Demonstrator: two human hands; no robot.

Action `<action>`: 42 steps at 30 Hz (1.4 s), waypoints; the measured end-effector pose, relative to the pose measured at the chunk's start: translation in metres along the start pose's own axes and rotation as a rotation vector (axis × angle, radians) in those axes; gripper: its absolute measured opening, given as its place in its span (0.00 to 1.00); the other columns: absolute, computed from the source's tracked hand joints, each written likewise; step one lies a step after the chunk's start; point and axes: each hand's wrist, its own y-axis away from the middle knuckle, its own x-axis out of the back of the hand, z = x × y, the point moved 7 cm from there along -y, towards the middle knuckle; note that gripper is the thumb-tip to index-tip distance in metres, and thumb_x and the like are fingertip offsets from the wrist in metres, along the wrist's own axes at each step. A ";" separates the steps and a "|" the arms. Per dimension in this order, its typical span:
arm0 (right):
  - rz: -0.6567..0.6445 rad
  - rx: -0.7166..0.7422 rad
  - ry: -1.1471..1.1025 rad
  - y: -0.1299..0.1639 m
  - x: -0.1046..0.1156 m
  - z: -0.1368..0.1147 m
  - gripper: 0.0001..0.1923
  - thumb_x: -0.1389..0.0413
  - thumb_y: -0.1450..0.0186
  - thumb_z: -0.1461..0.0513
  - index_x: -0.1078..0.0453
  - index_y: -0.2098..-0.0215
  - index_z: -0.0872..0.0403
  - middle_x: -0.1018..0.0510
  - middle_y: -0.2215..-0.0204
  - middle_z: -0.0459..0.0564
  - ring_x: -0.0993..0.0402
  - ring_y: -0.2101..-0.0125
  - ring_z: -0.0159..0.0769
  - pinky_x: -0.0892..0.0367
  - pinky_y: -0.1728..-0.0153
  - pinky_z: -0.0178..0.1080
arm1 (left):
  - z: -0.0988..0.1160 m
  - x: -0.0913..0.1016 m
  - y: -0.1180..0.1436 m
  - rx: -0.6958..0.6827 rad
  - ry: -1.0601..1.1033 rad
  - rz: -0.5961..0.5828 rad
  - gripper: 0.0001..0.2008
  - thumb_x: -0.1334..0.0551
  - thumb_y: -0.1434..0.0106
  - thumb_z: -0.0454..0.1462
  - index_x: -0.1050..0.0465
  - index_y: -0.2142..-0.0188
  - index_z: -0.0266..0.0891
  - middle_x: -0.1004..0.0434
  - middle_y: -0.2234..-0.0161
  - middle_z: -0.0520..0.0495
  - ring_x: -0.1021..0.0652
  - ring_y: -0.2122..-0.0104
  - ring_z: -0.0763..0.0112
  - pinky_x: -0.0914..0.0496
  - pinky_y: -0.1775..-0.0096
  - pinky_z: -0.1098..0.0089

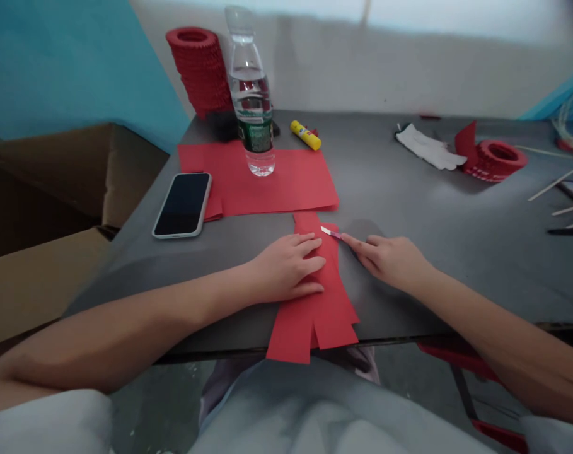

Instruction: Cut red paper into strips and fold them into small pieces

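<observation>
Several strips of red paper (pixel 331 302) lie overlapped at the front of the table, their lower ends fanned out past its edge. My left hand (pixel 290 268) rests flat on them with the fingers spread. In my right hand (pixel 385 257) is a craft knife (pixel 331 232) with a pale blade and a purplish handle, gripped with the forefinger along it. The blade tip points left, over the upper part of the strips; whether it touches the paper I cannot tell. Just behind lie larger red paper sheets (pixel 281 186).
A water bottle (pixel 253 101) stands on the sheets, with a phone (pixel 183 205) at their left. Farther back are a yellow glue stick (pixel 306 135), a red pleated paper roll (pixel 198 72), a white glove (pixel 428 146) and a red paper ring (pixel 500 159). A cardboard box (pixel 120 167) is at left.
</observation>
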 end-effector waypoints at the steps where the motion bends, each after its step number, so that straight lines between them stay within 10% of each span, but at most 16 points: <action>1: 0.002 0.001 -0.002 -0.002 0.000 0.000 0.24 0.61 0.31 0.57 0.43 0.38 0.45 0.28 0.74 0.46 0.41 0.82 0.29 0.57 0.79 0.37 | 0.000 0.000 0.000 0.000 0.000 0.003 0.20 0.46 0.35 0.49 0.29 0.56 0.35 0.33 0.47 0.34 0.36 0.43 0.51 0.40 0.44 0.54; 16: 0.008 0.018 -0.049 -0.005 -0.001 0.003 0.24 0.60 0.31 0.59 0.43 0.38 0.47 0.28 0.74 0.47 0.39 0.80 0.29 0.57 0.78 0.36 | -0.032 -0.005 -0.005 0.037 -0.023 0.040 0.42 0.43 0.47 0.62 0.36 0.45 0.32 0.44 0.40 0.29 0.44 0.39 0.47 0.48 0.41 0.51; 42: 0.154 -0.079 -0.030 0.014 -0.002 0.036 0.23 0.61 0.30 0.56 0.39 0.40 0.50 0.24 0.71 0.49 0.32 0.74 0.31 0.52 0.77 0.35 | -0.037 -0.007 -0.003 0.163 -0.124 0.022 0.41 0.47 0.45 0.63 0.38 0.44 0.35 0.40 0.42 0.31 0.37 0.43 0.48 0.43 0.46 0.56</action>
